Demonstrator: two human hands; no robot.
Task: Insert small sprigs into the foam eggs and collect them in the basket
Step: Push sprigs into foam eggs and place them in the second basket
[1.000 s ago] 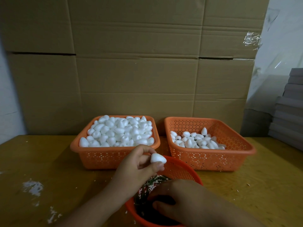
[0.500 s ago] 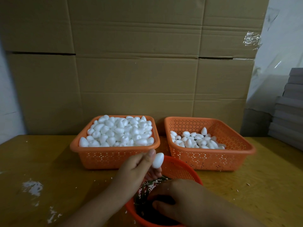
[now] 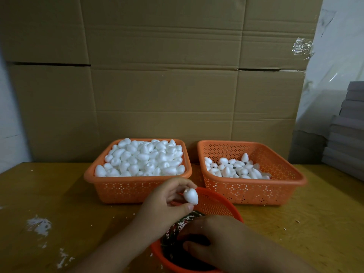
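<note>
At near tabletop [image 3: 49,194] edge: round orange basket [image 3: 220,201], dark sprigs [image 3: 177,231] inside. Left hand [image 3: 165,207] above its far-left rim, fingers pinching one foam egg [image 3: 190,196]. Right hand [image 3: 222,245] inside basket, fingers curled down among sprigs; grip not discernible. Behind: full egg basket [image 3: 137,186] left, part-filled basket [image 3: 252,190] right, narrow gap between. Cardboard wall [image 3: 163,85] close behind. Bare tabletop at both sides.
</note>
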